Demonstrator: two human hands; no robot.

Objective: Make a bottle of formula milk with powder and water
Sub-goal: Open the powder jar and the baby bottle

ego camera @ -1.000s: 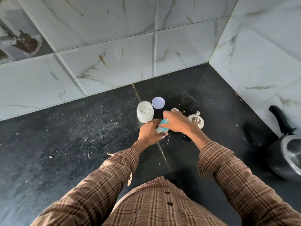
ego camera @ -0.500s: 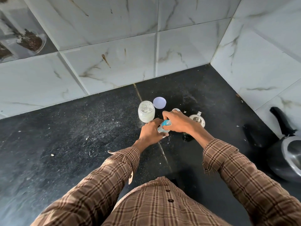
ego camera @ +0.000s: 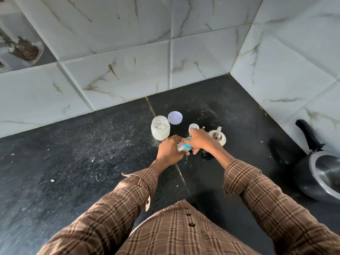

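1. Shirt point(ego camera: 176, 234): brown plaid, buttoned, at the near edge; both sleeves reach forward over the counter.
2. Counter point(ego camera: 73, 162): dark stone, speckled with pale dust and crumbs; a seam runs from near to far past the hands.
3. Left hand point(ego camera: 169, 151): over the seam, fingers curled round the lower body of the bottle.
4. Bottle point(ego camera: 184, 146): small, clear with a blue part, tilted between the two hands, mostly hidden by them. Contents cannot be told.
5. Right hand point(ego camera: 200, 139): just right of the left hand, fingers wrapped over the bottle's upper end.
6. Pan point(ego camera: 320, 173): dark metal, black handle, at the right edge, well apart from the hands.
7. Kettle point(ego camera: 217, 137): small, pale, lidded, seen from above, just beyond the right wrist.
8. Cup point(ego camera: 193, 126): small, white, just beyond the right hand, partly hidden by it.
9. Jar point(ego camera: 160, 128): open glass, white powder inside, standing upright just beyond the left hand.
10. Lid point(ego camera: 175, 117): pale lilac disc, flat on the counter, just right of and beyond the jar.
11. Wall point(ego camera: 128, 52): white marbled tiles, far and right, meeting in a corner.
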